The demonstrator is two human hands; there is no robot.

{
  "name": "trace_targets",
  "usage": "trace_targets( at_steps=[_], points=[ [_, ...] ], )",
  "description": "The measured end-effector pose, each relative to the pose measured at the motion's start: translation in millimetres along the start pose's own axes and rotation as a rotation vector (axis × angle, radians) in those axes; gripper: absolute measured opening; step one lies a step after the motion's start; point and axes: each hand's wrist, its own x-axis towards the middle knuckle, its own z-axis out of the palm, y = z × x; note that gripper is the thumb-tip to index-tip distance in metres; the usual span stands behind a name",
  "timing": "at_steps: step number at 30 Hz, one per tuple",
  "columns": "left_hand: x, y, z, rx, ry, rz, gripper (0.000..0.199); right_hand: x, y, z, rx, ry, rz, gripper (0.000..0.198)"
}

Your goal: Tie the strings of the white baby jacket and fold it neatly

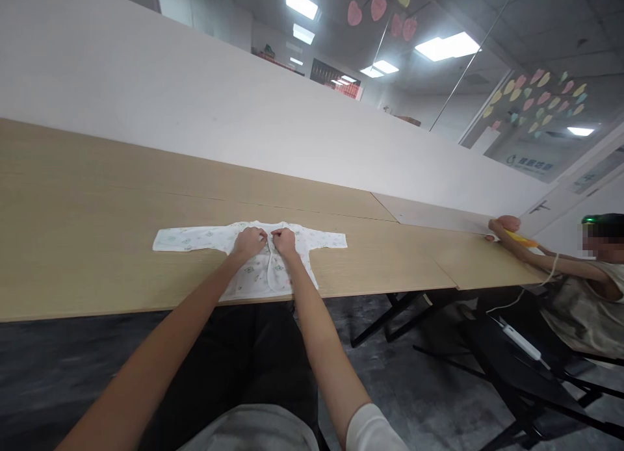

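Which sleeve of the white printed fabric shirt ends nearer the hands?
The right-side sleeve, ending closer to the right hand; the left-side sleeve stretches farther out from the left hand.

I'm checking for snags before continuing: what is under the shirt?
The shirt lies on the table, visible around its sleeves. The left hand and right hand are over its front. The cloth covers whatever lies directly beneath, so I can't tell.

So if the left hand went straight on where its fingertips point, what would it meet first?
Probably the right hand, facing the left hand over the white shirt, though depth between them is hard to judge.
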Motion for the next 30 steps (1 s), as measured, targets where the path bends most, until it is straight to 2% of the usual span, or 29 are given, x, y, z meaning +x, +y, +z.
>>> trace_targets(
  at_steps=[6,10,13,17,23,30],
  points=[
    [-8.4,-14.6,-2.5,-0.216,-0.022,0.184,0.028,-16.1,3.7,-14.4,0.036,-0.057,-0.089,0.026],
    [-9.0,-20.4,3.6,-0.247,-0.017,0.251,0.031,-29.6,2.7,-16.4,-0.019,-0.029,-0.1,0.011],
    [-7.8,-23.6,8.2,-0.245,0.002,0.298,0.035,-35.5,-0.3,-16.7,-0.054,-0.03,-0.096,0.012],
    [-8.6,-22.9,8.3,-0.229,0.012,0.312,0.039,-37.2,-3.2,-21.0,-0.004,-0.043,-0.056,0.009],
    [-13.9,-11.5,0.4,-0.193,-0.028,0.307,0.038,-33.5,-1.5,-25.9,0.1,-0.04,0.004,0.027],
    [-16.5,-5.9,-7.3,-0.281,-0.062,0.237,0.031,-32.0,3.9,-28.2,0.241,-0.065,0.062,0.029]
  ],
)
